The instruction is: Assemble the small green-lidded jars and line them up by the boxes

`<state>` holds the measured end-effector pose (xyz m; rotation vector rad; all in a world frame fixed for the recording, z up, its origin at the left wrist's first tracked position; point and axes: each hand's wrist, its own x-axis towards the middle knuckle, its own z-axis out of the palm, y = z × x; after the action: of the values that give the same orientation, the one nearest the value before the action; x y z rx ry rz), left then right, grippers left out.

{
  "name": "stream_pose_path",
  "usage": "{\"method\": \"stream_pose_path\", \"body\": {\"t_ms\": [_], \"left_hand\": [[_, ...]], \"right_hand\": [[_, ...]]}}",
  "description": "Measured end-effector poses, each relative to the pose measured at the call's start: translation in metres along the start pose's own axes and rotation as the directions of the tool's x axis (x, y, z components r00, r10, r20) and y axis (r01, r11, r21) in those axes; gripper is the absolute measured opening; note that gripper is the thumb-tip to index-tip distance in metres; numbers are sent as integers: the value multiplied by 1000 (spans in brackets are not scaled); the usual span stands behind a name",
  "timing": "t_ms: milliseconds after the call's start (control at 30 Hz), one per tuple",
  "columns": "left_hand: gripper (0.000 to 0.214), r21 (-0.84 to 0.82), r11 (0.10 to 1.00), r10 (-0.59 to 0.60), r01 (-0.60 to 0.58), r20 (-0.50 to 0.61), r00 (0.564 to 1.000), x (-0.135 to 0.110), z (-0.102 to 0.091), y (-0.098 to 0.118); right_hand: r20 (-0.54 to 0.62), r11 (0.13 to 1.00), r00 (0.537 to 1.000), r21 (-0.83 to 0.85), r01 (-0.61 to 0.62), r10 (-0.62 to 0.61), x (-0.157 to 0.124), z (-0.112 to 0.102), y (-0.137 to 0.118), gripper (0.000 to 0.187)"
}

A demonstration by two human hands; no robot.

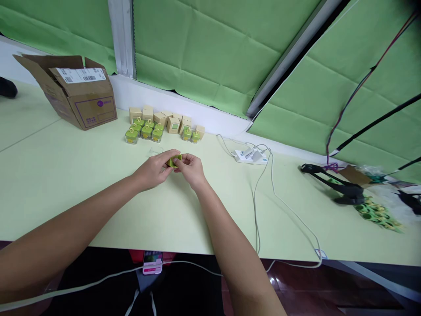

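Between both hands is a small green lid, like those on the little containers behind it. My left hand pinches its left side with closed fingers. On the other side, my right hand grips it, thumb pressed on its face. Just beyond my left hand a clear plastic piece lies on the table, partly hidden by the fingers. Several small clear containers with green lids stand in a group farther back, and two more lidded containers are to their right. Small brown boxes line up behind them.
A large open cardboard box stands back left. A white power strip with cables lies to the right. Farther right are a black strap-like object and a pile of green pieces. A phone rests below the table edge.
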<state>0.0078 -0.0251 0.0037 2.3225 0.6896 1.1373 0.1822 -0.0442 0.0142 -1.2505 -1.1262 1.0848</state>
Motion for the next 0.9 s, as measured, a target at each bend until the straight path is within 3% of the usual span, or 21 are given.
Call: {"method": "stream_pose_path", "body": {"t_ms": [133,300,467,533,600,667,767,900], "left_hand": [[48,8,997,-71,71,7,997,2,-2,2],[48,7,997,-78,78,23,997,1,2,2],[59,126,986,-114,107,46,992,5,-12,4],[57,177,967,-174,185,-80,982,10,-24,-2],[34,190,954,-171,233,-295,940,15,-36,-14],[18,222,918,-231,328,-374,898,18,-43,-25],[24,297,849,-351,437,-301,887,17,-44,-32],[33,443,833,-319,331,-104,942,13,-38,-21]], "right_hand": [[40,997,998,62,-42,39,1,-2,-1,17],[89,994,994,85,-73,66,0,-4,-1,25],[10,991,996,93,-93,93,2,-7,-1,22],[-76,990,992,111,-90,98,5,-10,0,20],[-159,988,981,124,-91,111,8,-13,1,20],[-207,983,969,155,-101,132,10,-14,4,21],[-230,967,958,224,-118,170,12,-13,5,25],[-178,941,958,295,-164,223,12,-9,4,30]]}}
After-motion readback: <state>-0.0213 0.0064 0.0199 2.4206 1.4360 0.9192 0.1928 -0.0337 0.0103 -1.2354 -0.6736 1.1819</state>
